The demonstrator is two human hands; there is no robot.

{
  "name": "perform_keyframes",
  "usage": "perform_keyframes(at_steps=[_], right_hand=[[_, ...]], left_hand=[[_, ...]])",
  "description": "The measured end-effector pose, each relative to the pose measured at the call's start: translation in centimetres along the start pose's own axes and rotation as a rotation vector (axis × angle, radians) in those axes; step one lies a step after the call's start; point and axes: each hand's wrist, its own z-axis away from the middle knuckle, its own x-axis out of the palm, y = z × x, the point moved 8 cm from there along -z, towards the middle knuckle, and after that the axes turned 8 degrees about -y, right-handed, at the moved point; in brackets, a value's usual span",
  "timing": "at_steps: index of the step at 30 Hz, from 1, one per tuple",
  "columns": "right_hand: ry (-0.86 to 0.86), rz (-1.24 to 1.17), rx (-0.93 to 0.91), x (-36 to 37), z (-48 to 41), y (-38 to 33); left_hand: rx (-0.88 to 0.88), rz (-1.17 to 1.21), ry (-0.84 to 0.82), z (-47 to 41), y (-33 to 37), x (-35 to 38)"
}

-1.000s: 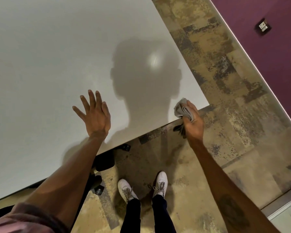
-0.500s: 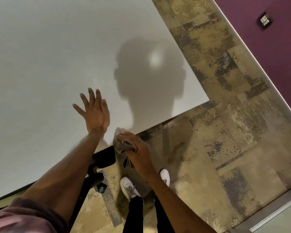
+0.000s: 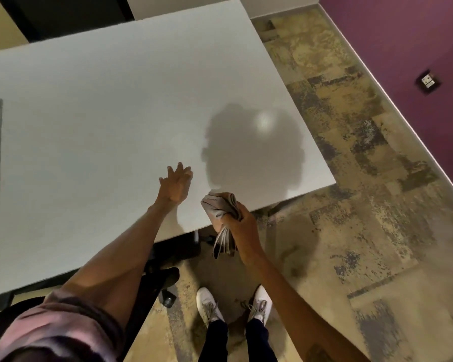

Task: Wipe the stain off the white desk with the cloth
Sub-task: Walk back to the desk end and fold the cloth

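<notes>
Left hand (image 3: 175, 186): fingers spread, holding nothing, over the white desk (image 3: 94, 121) near its front edge.
Right hand (image 3: 239, 222): fingers closed round the bunched grey cloth (image 3: 221, 206).
Cloth: at desk's front edge, just right of left fingers.
Writing: none readable.

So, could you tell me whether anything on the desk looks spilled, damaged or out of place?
Nothing stands out. The white desk shows no visible stain or spill, only a head shadow. The right hand grips the bunched cloth at the near edge, and the left hand is open over the top.
</notes>
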Motion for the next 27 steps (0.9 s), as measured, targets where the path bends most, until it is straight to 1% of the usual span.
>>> perform_keyframes(at_steps=[2, 3, 4, 6, 8, 11, 14, 17, 23, 25, 27], right_hand=[[-0.015, 0.035, -0.044, 1.4, -0.1, -1.9], [-0.026, 0.057, -0.063, 2.2, -0.3, -2.9], [-0.040, 0.082, -0.074, 3.1, -0.4, -3.7], [-0.071, 0.129, -0.094, 5.2, -0.9, -5.1], [-0.088, 0.205, -0.115, 7.6, -1.5, -6.4], [-0.114, 0.338, -0.166, 12.1, -2.7, -8.2], [-0.173, 0.402, -0.173, 17.4, -3.4, -9.3], [-0.260, 0.410, -0.138, 23.1, -3.7, -9.7], [-0.348, 0.424, -0.045, 34.3, -3.6, -8.4], [-0.375, 0.397, -0.005, 37.6, -3.2, -7.5], [-0.401, 0.370, 0.043, 40.5, -2.7, -6.6]], left_hand=[[-0.024, 0.114, 0.093, 1.3, -0.4, -2.7], [-0.047, 0.173, 0.109, 2.0, -1.0, -4.0], [-0.054, 0.174, 0.132, 2.8, -1.3, -5.5], [-0.033, 0.017, 0.148, 4.2, -2.1, -8.4], [-0.002, -0.020, 0.221, 5.9, -3.3, -11.7], [-0.007, -0.018, 0.370, 8.5, -5.6, -16.8], [-0.049, 0.023, 0.454, 11.2, -8.4, -20.7], [-0.089, -0.001, 0.497, 13.6, -11.2, -23.6], [-0.216, -0.060, 0.574, 18.2, -18.4, -28.2], [-0.286, -0.035, 0.593, 19.9, -21.6, -29.6], [-0.352, 0.045, 0.616, 21.7, -24.8, -30.9]])
